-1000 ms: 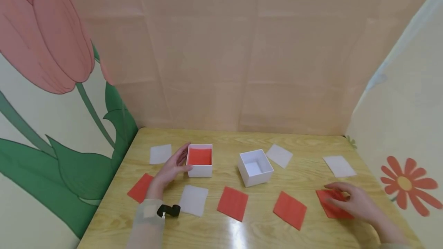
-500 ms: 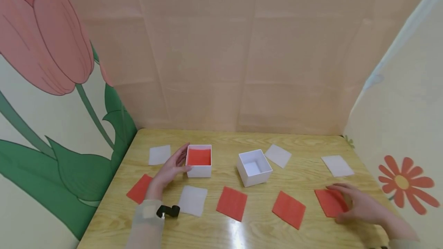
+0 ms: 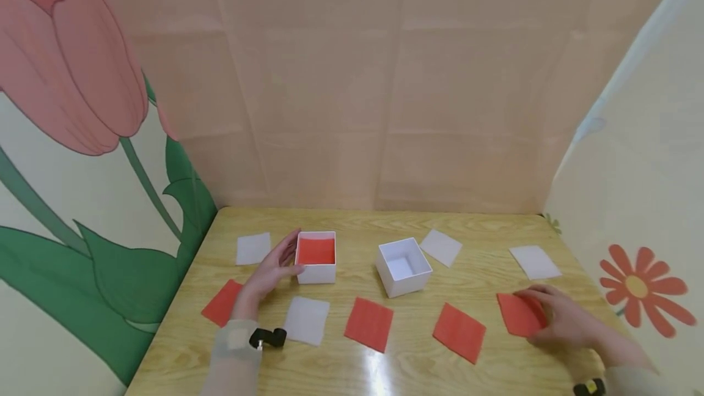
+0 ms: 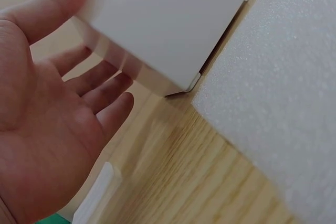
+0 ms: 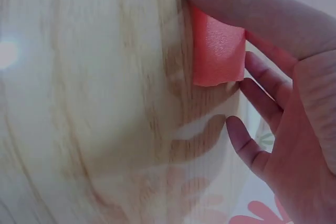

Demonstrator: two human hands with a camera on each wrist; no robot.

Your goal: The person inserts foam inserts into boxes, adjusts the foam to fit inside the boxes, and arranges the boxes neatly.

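My left hand (image 3: 272,271) holds the left side of a white square box (image 3: 318,274), thumb at its near corner and fingers along its side. A red foam sheet (image 3: 317,251) lies in that box. In the left wrist view, the thumb presses the box wall (image 4: 163,19) and the fingers reach along its adjoining side. At the right, my right hand (image 3: 569,316) pinches another red foam square (image 3: 514,315) between thumb and fingers. In the right wrist view, this red foam (image 5: 219,51) bows a little between the thumb at one edge and the fingers at the opposite one.
A second white box (image 3: 404,274), with nothing in it, stands at mid-table. Red squares (image 3: 370,324) (image 3: 459,332) (image 3: 222,303) and white foam squares (image 3: 307,320) (image 3: 253,249) (image 3: 442,247) (image 3: 535,262) lie spread on the wooden table (image 3: 418,371). Printed cloths enclose the sides and back.
My right hand has shifted from over the red foam square to its edges and now pinches it. The square has slid slightly away and bends. My left hand stays on the box.
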